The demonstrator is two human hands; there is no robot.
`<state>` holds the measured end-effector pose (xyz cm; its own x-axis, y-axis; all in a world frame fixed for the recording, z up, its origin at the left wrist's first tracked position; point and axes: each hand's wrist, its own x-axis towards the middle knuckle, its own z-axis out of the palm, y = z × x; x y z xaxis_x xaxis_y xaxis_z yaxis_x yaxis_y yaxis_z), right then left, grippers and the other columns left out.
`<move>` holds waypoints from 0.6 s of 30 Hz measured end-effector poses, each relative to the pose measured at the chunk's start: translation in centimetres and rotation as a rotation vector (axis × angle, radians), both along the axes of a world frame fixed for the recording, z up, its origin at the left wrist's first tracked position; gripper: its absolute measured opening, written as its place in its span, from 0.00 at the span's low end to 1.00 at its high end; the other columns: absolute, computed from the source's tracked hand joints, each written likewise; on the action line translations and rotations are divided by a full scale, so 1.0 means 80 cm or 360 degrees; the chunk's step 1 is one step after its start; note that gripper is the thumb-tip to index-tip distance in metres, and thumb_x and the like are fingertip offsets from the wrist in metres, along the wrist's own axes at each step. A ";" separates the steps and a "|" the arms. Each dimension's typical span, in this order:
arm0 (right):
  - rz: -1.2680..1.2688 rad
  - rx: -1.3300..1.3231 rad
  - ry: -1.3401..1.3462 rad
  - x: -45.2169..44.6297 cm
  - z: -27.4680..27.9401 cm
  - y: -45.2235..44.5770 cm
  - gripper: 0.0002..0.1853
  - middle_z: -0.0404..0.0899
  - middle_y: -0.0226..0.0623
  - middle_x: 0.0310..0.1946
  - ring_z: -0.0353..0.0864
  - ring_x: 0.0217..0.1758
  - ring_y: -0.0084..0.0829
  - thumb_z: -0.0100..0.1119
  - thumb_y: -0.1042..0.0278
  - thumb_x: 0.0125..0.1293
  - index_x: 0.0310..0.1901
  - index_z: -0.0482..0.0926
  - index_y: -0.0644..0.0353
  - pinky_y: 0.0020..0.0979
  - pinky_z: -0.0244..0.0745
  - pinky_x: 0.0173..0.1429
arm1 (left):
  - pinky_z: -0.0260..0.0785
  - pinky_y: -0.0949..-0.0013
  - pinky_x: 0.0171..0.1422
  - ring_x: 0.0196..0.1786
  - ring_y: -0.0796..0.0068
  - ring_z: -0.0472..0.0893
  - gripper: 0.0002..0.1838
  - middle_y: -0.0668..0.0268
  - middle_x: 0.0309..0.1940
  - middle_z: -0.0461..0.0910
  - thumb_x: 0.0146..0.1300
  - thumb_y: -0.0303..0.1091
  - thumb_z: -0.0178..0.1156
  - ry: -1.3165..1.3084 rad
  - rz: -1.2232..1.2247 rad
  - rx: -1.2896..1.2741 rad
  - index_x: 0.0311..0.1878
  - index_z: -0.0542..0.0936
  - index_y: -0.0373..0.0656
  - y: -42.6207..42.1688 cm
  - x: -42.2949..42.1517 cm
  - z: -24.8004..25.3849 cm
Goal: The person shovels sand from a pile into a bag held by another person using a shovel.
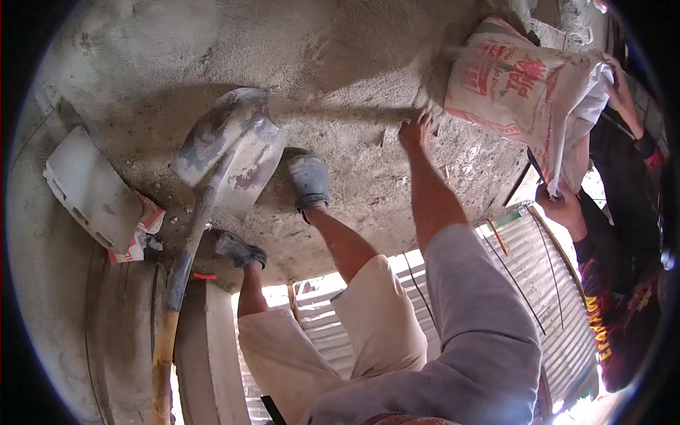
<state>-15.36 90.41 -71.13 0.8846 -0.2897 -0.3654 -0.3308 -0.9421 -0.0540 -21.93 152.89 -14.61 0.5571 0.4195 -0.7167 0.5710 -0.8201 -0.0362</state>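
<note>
My right hand (pixel 418 133) reaches down to the rough grey ground at upper centre, just left of a printed white sack (pixel 520 88). Its fingers are curled together; what they hold, if anything, is too small to make out. A co-worker's two hands grip the sack's open end at the right, apart from mine. My left hand is out of view. To the left is a shovel (pixel 241 145), its blade stained with cement and its wooden handle running down to the bottom edge.
My shoes (pixel 309 180) stand on the dusty ground. A pale, flat slotted piece (pixel 92 188) lies at left beside a torn bag scrap (pixel 146 223). Corrugated metal (pixel 528 273) and loose wires are behind my legs. A person in dark clothes (pixel 623 283) is at right.
</note>
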 end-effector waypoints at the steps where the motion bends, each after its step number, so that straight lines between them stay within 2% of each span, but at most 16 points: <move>1: -0.0144 0.0105 0.0093 -0.024 0.022 0.021 0.38 0.41 0.71 0.72 0.42 0.74 0.69 0.58 0.63 0.63 0.70 0.53 0.69 0.59 0.57 0.71 | 0.70 0.75 0.28 0.24 0.77 0.77 0.20 0.65 0.28 0.79 0.67 0.41 0.56 -0.0004 -0.0010 0.0005 0.51 0.79 0.32 0.001 0.002 0.004; 3: -0.0411 0.0154 0.0395 -0.099 0.025 0.043 0.39 0.48 0.69 0.71 0.48 0.74 0.66 0.59 0.61 0.63 0.71 0.54 0.66 0.55 0.57 0.72 | 0.70 0.75 0.28 0.24 0.77 0.77 0.20 0.64 0.28 0.79 0.67 0.41 0.56 -0.0017 -0.0032 0.0019 0.51 0.79 0.31 0.002 0.006 0.017; 5: -0.0678 0.0742 0.0979 -0.130 0.045 0.044 0.39 0.55 0.65 0.70 0.53 0.74 0.62 0.59 0.58 0.63 0.72 0.55 0.64 0.51 0.59 0.73 | 0.70 0.75 0.28 0.24 0.77 0.77 0.20 0.64 0.28 0.79 0.68 0.41 0.56 -0.0042 -0.0050 0.0019 0.51 0.79 0.31 0.005 0.008 0.030; 6: -0.0679 0.0747 0.0959 -0.135 0.055 0.047 0.39 0.55 0.65 0.70 0.53 0.74 0.62 0.59 0.58 0.63 0.72 0.55 0.64 0.51 0.59 0.73 | 0.70 0.75 0.28 0.24 0.78 0.77 0.20 0.64 0.28 0.79 0.68 0.41 0.55 -0.0059 -0.0059 0.0024 0.51 0.79 0.31 0.006 0.009 0.035; 8: -0.0553 0.0311 0.0830 -0.143 0.066 0.056 0.39 0.61 0.62 0.67 0.60 0.71 0.58 0.59 0.55 0.63 0.72 0.58 0.61 0.49 0.63 0.70 | 0.70 0.75 0.28 0.24 0.78 0.77 0.20 0.64 0.28 0.80 0.68 0.41 0.55 -0.0093 -0.0082 0.0027 0.52 0.79 0.31 0.008 0.010 0.044; 9: -0.0569 0.0170 0.0857 -0.123 0.077 0.049 0.41 0.57 0.63 0.70 0.60 0.71 0.59 0.59 0.52 0.62 0.73 0.57 0.60 0.49 0.63 0.70 | 0.70 0.76 0.27 0.24 0.78 0.77 0.21 0.64 0.28 0.80 0.69 0.41 0.55 -0.0100 -0.0091 0.0029 0.52 0.79 0.31 0.007 0.010 0.046; 11: -0.0558 0.0036 0.0926 -0.073 0.087 0.021 0.39 0.48 0.65 0.73 0.53 0.75 0.60 0.53 0.53 0.67 0.74 0.52 0.61 0.50 0.57 0.75 | 0.70 0.76 0.27 0.24 0.78 0.77 0.21 0.64 0.28 0.80 0.69 0.41 0.54 -0.0121 -0.0105 0.0030 0.52 0.78 0.30 0.003 0.007 0.042; 13: -0.0374 -0.0111 0.0856 -0.027 0.081 -0.017 0.41 0.41 0.61 0.75 0.47 0.78 0.56 0.55 0.53 0.66 0.74 0.50 0.61 0.49 0.55 0.76 | 0.71 0.76 0.27 0.24 0.78 0.77 0.21 0.64 0.28 0.80 0.69 0.41 0.54 -0.0115 -0.0111 0.0047 0.52 0.78 0.30 0.001 0.002 0.039; 15: -0.0197 -0.0033 0.0754 -0.001 0.068 -0.050 0.41 0.38 0.54 0.77 0.43 0.79 0.52 0.54 0.55 0.66 0.75 0.49 0.61 0.49 0.55 0.76 | 0.71 0.76 0.27 0.24 0.78 0.77 0.21 0.64 0.28 0.80 0.70 0.41 0.53 -0.0088 -0.0114 0.0068 0.52 0.78 0.30 0.002 -0.006 0.039; 16: -0.0194 -0.0037 0.0769 0.000 0.064 -0.055 0.41 0.38 0.54 0.77 0.43 0.79 0.52 0.54 0.55 0.66 0.75 0.49 0.61 0.49 0.55 0.76 | 0.71 0.76 0.27 0.24 0.78 0.77 0.21 0.64 0.28 0.80 0.70 0.41 0.53 -0.0081 -0.0120 0.0074 0.53 0.78 0.30 0.002 -0.009 0.038; 18: 0.0059 0.0005 0.0681 -0.020 0.057 -0.072 0.40 0.41 0.52 0.77 0.49 0.78 0.52 0.54 0.61 0.65 0.75 0.48 0.62 0.49 0.57 0.75 | 0.71 0.77 0.27 0.23 0.78 0.77 0.22 0.63 0.28 0.80 0.70 0.41 0.53 -0.0068 -0.0129 0.0071 0.53 0.78 0.29 0.004 -0.011 0.042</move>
